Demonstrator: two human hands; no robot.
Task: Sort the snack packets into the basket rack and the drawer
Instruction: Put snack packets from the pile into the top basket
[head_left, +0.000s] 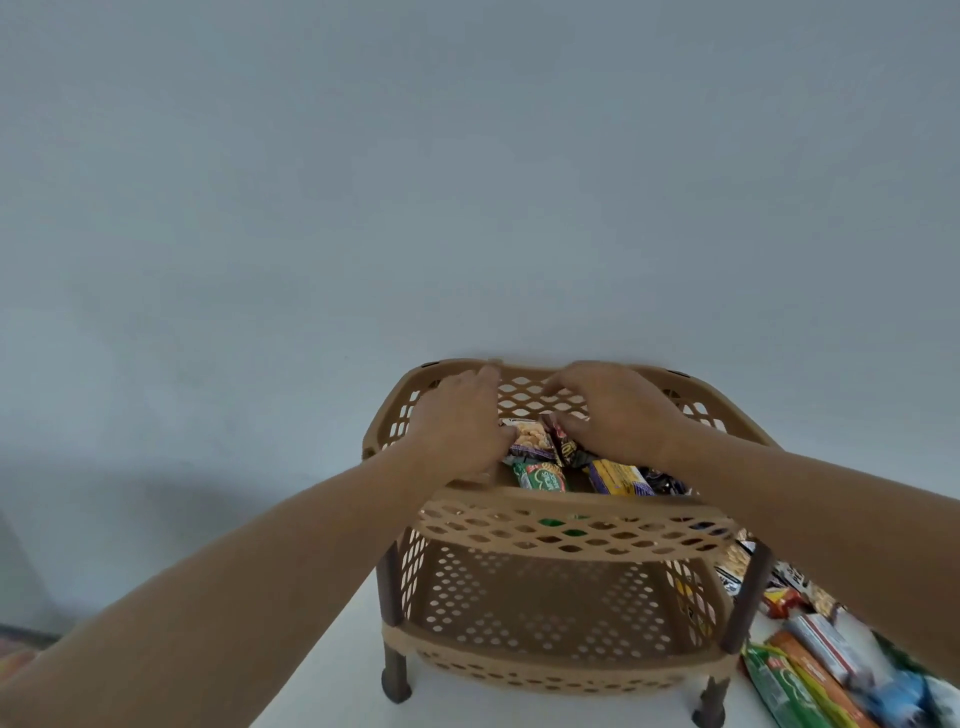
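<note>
A tan two-tier basket rack (571, 525) stands on a white surface against the wall. Its top basket holds several snack packets: a peanut packet (531, 439), a green packet (543, 478), a yellow-purple packet (618, 478) and a dark one (567, 446). My left hand (460, 421) is inside the top basket at its left, fingers touching the peanut packet. Reaching in from the right, my right hand (613, 410) has its fingers curled onto the dark packet. The lower basket (545, 603) shows no packets on its floor.
Loose snack packets (810, 654) lie in a heap on the white surface to the right of the rack. A plain wall fills the view behind. Brown legs (395, 670) carry the rack. No drawer is in view.
</note>
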